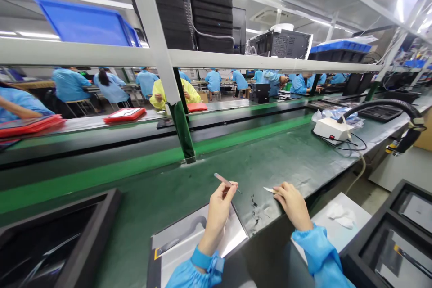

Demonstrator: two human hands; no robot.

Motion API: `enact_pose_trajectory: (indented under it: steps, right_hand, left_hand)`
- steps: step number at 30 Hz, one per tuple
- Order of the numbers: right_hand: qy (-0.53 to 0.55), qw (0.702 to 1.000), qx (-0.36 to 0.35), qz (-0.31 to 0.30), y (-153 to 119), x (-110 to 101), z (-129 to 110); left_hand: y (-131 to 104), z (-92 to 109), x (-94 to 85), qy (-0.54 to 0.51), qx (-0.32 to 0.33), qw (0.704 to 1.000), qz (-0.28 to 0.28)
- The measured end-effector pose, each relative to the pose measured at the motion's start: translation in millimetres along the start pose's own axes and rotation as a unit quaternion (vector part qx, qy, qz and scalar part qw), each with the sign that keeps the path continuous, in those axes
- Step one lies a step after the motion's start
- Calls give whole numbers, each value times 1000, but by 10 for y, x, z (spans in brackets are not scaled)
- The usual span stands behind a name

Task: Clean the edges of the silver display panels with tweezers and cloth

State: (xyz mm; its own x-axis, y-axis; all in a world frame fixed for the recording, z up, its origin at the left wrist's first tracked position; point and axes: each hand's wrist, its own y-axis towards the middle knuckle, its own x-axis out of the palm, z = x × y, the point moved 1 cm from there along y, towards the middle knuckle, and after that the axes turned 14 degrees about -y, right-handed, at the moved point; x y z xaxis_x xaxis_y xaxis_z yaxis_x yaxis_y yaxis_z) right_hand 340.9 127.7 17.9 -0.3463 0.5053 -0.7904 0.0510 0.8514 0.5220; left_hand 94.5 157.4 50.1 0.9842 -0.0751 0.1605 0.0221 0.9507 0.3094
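Note:
My left hand (pixel 218 211) pinches a slim, flat stick-like tool (pixel 223 180) whose thin tip points to the right; its exact kind I cannot make out. Under that wrist, a glossy rectangular panel (pixel 180 233) with a yellow mark at its corner lies on the green bench (pixel 249 157), reflecting the lights. Near the bench's front edge, my right hand (pixel 294 204) has its fingers closed on a small pale pointed sliver (pixel 269 190). The two hands are apart. Dark specks (pixel 254 207) mark the bench between them.
Black foam trays stand at the left (pixel 97 238) and lower right (pixel 364 243), the right one holding panels. A white box (pixel 332 130) with a black hose sits farther right. A green post (pixel 182 132) rises behind my hands. Co-workers sit across the line.

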Motion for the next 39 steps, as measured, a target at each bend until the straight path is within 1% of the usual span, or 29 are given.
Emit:
enact_pose_trajectory:
  steps: [3, 5, 8, 12, 14, 16, 19, 23, 30, 34, 39]
  right_hand:
    - [-22, 999, -34, 6, -14, 117, -57]
    - [-26, 998, -48, 15, -7, 109, -114]
    - [-12, 997, -68, 23, -9, -10, -279]
    - [24, 993, -115, 18, -70, -224, -624]
    - [36, 989, -142, 27, -95, -290, -766]
    - [44, 987, -149, 43, -103, -314, -847]
    - [54, 987, -139, 57, -94, -298, -882]
    - [52, 987, -143, 57, -88, -277, -892]
    - [57, 987, -135, 65, -89, -342, -909]
    - [18, 984, -157, 78, -69, -325, -923]
    - [-15, 979, -186, 81, 1, -208, -924]
  left_hand:
    - [-21, 26, -8, -31, -20, 999, 1]
    - [-39, 53, 3, -45, -29, 999, -7]
    - [-60, 99, 21, -50, -35, 998, -21]
    - [-80, 144, 49, -52, -35, 997, -43]
    - [-90, 157, 63, -54, -35, 996, -53]
    - [-97, 163, 73, -57, -34, 996, -61]
    - [-104, 171, 76, -59, -32, 996, -66]
    - [-111, 191, 73, -59, -26, 995, -70]
    - [-131, 233, 71, -57, -13, 996, -71]
    - [-137, 264, 98, -53, 2, 996, -73]
    - [-155, 324, 143, -53, 37, 996, -54]
